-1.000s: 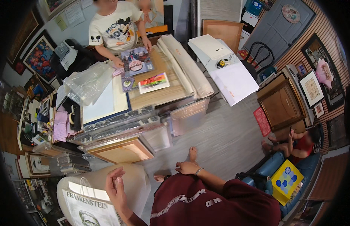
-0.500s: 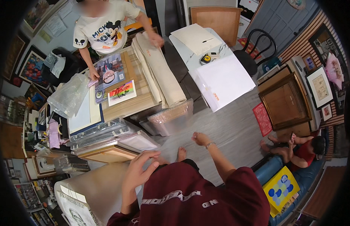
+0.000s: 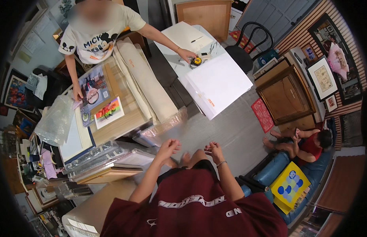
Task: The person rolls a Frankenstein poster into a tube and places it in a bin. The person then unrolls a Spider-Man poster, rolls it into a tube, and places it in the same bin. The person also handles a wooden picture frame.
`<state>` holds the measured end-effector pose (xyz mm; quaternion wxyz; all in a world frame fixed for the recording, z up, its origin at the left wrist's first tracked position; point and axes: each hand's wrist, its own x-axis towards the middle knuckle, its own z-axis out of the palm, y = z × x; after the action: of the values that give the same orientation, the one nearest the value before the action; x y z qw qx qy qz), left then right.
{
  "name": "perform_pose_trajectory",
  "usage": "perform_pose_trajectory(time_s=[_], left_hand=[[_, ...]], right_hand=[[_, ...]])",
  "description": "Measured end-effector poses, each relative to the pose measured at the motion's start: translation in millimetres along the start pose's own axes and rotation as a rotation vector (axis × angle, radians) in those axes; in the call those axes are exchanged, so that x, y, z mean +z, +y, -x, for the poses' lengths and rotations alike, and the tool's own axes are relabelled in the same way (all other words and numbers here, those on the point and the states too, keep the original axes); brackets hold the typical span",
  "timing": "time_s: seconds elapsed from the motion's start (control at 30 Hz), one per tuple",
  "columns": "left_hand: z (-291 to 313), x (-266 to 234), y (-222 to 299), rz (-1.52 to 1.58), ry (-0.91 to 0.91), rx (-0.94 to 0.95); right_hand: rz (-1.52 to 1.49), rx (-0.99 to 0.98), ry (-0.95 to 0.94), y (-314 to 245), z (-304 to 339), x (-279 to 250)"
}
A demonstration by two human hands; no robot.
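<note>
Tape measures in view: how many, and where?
1: yellow-and-black tape measure on the white table, at the co-worker's left hand. Others may be hidden in clutter.

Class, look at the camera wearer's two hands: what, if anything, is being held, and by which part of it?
Nothing visible is held: the left hand and right hand both look empty, loosely curled and apart.

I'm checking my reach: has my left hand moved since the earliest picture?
Yes: judged against the beige chair, your left hand has moved forward and to the right.
</note>
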<state>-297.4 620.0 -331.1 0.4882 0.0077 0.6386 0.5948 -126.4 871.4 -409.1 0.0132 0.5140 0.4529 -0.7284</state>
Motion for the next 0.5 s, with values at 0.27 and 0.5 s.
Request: perform_pose_trajectory(time_s=[0.27,0.5], left_hand=[[-123.0,68.7,-24.8,0.205,0.174,-0.156],[-272.3,156.8,-35.8,0.178,0.753,-0.094]], right_hand=[[-0.276,-0.052,0.103,-83.7,-132.2,-51.0],[-0.316,0.027,0.053,-151.8,-275.7,-107.1]])
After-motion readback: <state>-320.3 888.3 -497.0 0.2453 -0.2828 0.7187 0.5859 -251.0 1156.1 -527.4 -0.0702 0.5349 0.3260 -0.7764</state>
